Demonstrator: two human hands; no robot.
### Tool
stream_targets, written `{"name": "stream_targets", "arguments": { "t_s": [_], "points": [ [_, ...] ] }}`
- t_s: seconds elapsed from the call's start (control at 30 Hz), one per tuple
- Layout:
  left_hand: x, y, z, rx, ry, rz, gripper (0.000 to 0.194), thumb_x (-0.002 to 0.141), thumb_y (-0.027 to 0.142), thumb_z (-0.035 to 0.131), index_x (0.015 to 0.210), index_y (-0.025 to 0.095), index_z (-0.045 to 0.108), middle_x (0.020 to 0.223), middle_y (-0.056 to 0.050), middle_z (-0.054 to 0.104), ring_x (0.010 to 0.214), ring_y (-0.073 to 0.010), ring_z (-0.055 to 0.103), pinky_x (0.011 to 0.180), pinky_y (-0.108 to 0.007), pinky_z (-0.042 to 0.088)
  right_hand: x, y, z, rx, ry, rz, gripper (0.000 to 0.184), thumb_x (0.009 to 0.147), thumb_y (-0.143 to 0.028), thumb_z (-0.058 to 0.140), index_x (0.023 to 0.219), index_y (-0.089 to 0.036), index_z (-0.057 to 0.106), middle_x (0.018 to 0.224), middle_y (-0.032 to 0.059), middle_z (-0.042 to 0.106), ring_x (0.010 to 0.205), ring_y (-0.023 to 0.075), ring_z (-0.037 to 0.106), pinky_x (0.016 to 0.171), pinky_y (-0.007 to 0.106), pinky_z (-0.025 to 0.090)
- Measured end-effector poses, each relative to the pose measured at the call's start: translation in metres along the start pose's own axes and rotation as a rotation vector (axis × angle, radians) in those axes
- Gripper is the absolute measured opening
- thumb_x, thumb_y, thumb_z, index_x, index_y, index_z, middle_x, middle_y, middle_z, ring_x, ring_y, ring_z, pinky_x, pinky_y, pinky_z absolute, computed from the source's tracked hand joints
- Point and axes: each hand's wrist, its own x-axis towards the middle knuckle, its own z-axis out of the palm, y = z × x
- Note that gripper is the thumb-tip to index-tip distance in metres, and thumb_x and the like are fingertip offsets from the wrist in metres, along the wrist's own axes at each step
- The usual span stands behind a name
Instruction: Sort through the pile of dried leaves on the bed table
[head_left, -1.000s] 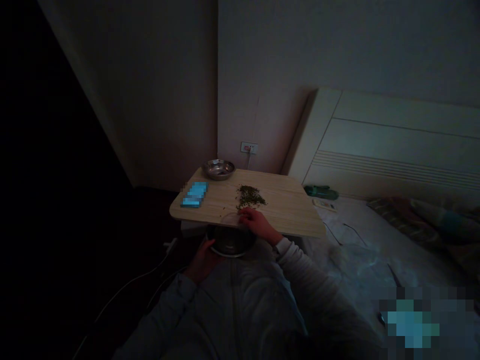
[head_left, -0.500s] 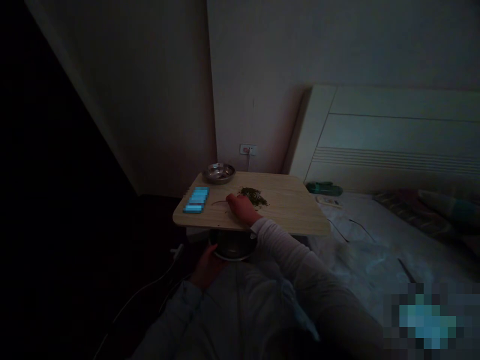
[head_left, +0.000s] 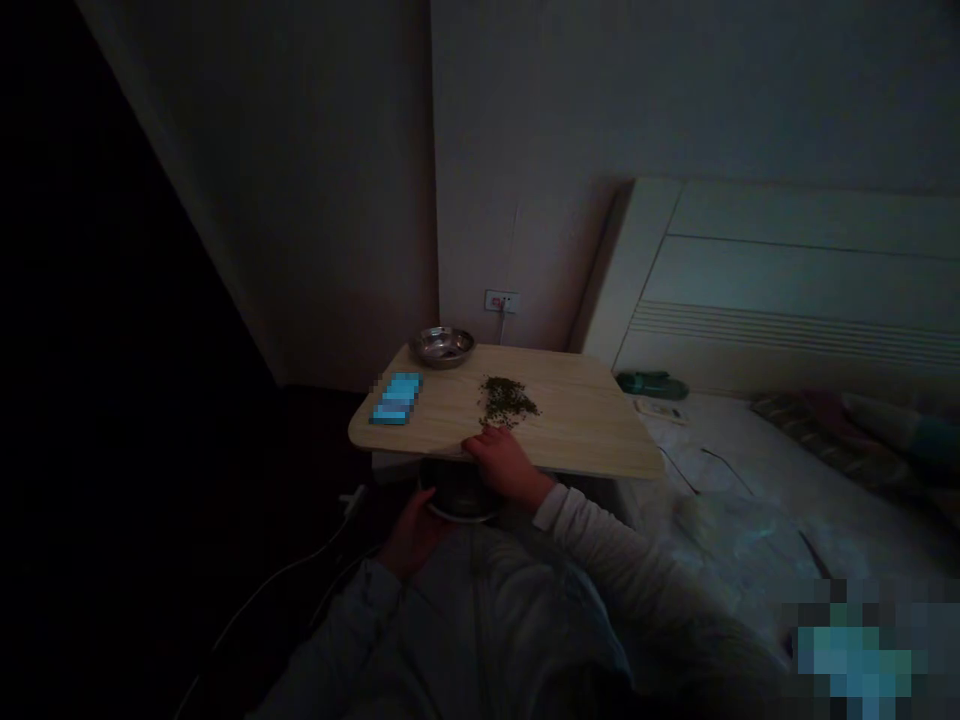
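Note:
In dim light, my left hand (head_left: pixel 415 530) grips the rim of a dark metal bowl (head_left: pixel 461 498), held below the front edge of the small wooden table (head_left: pixel 585 420). My right hand (head_left: pixel 510 462) is at that edge, just above the bowl, its fingers pressed together and pointing left. Whatever they pinch is too dark to make out. Just beyond those fingers lies a loose pile of small dark green bits (head_left: pixel 508 400), some scattered around it.
A shiny metal bowl (head_left: pixel 443 348) stands at the table's back left corner. A phone with a lit, blurred screen (head_left: pixel 397 398) lies at the left. To the right is a bed with a white headboard (head_left: pixel 765 270), a green bottle (head_left: pixel 652 385) and a cable (head_left: pixel 727 470).
My right hand has drawn back from beside the green pile to the table's front edge, above the held bowl. My left hand and that bowl stay nearly in place.

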Motion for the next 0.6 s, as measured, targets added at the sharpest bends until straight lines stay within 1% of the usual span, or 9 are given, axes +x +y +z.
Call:
{"name": "stream_targets", "arguments": {
  "t_s": [0.07,0.1,0.2,0.23,0.3,0.37,0.47,0.53,0.6],
  "points": [
    [0.003,-0.002,-0.002,-0.004,0.013,0.01,0.037,0.086,0.019,0.061,0.122,0.013,0.064,0.096,-0.01,0.08,0.095,-0.027,0.075,0.084,-0.04,0.059,-0.008,0.001,0.002,-0.003,0.028,-0.013,0.028,0.092,-0.011,0.05,0.113,-0.017,0.067,0.103,0.013,0.072,0.1,0.0237,0.058,0.089,0.035,0.037],
    [0.005,-0.003,-0.002,0.0,0.027,-0.011,0.036,0.086,0.019,0.062,0.122,0.013,0.064,0.095,-0.01,0.08,0.094,-0.0274,0.075,0.083,-0.04,0.059,-0.012,0.001,0.004,-0.001,0.044,-0.024,0.026,0.092,-0.012,0.051,0.112,-0.017,0.068,0.1,0.0124,0.072,0.099,0.0235,0.058,0.088,0.035,0.038],
    [0.011,-0.007,-0.004,-0.019,0.003,-0.02,0.037,0.087,0.021,0.06,0.123,0.017,0.065,0.098,-0.01,0.08,0.097,-0.0286,0.075,0.082,-0.04,0.059,-0.02,0.007,0.009,0.012,0.095,-0.069,0.023,0.092,-0.013,0.052,0.108,-0.017,0.069,0.092,0.0106,0.072,0.092,0.0225,0.059,0.084,0.035,0.039],
    [0.013,-0.009,-0.004,-0.02,0.01,-0.03,0.035,0.087,0.02,0.06,0.121,0.017,0.065,0.098,-0.01,0.08,0.098,-0.029,0.075,0.083,-0.041,0.059,-0.022,0.01,0.012,0.031,0.122,-0.083,0.022,0.092,-0.013,0.053,0.106,-0.017,0.069,0.089,0.0103,0.071,0.089,0.022,0.059,0.082,0.034,0.04],
    [0.014,-0.012,-0.004,-0.008,0.051,-0.026,0.029,0.086,0.018,0.061,0.114,0.017,0.067,0.094,-0.009,0.08,0.098,-0.0296,0.075,0.083,-0.041,0.059,-0.021,0.019,0.017,0.116,0.236,-0.058,0.021,0.092,-0.015,0.052,0.104,-0.017,0.07,0.085,0.0098,0.07,0.086,0.0215,0.059,0.081,0.034,0.042],
    [0.011,-0.013,-0.005,0.004,0.058,-0.031,0.023,0.085,0.017,0.062,0.106,0.017,0.069,0.087,-0.009,0.08,0.094,-0.0301,0.076,0.082,-0.041,0.059,-0.018,0.03,0.021,0.279,0.385,0.025,0.021,0.093,-0.021,0.051,0.102,-0.018,0.07,0.085,0.0095,0.07,0.084,0.0211,0.06,0.08,0.034,0.044],
    [0.005,-0.011,-0.005,-0.003,0.043,-0.04,0.016,0.085,0.016,0.062,0.099,0.018,0.069,0.082,-0.007,0.079,0.088,-0.0282,0.076,0.08,-0.039,0.059,-0.01,0.05,0.027,0.665,0.568,0.236,0.023,0.09,-0.034,0.054,0.099,-0.019,0.069,0.089,0.0084,0.072,0.08,0.0206,0.062,0.075,0.034,0.048],
    [0.002,-0.009,-0.005,-0.002,0.06,-0.043,0.014,0.086,0.017,0.061,0.098,0.018,0.069,0.085,-0.007,0.08,0.089,-0.0272,0.076,0.081,-0.038,0.059,-0.005,0.065,0.029,0.932,0.676,0.391,0.026,0.085,-0.042,0.055,0.093,-0.02,0.066,0.083,0.0057,0.073,0.077,0.0206,0.063,0.073,0.034,0.048],
    [0.001,-0.008,-0.004,0.015,0.076,-0.044,0.018,0.085,0.017,0.062,0.102,0.018,0.069,0.09,-0.007,0.08,0.093,-0.0277,0.076,0.082,-0.039,0.059,-0.002,0.078,0.028,1.105,0.751,0.522,0.028,0.076,-0.045,0.059,0.088,-0.021,0.064,0.074,0.0033,0.071,0.074,0.0207,0.063,0.071,0.033,0.048]
  ]
}}
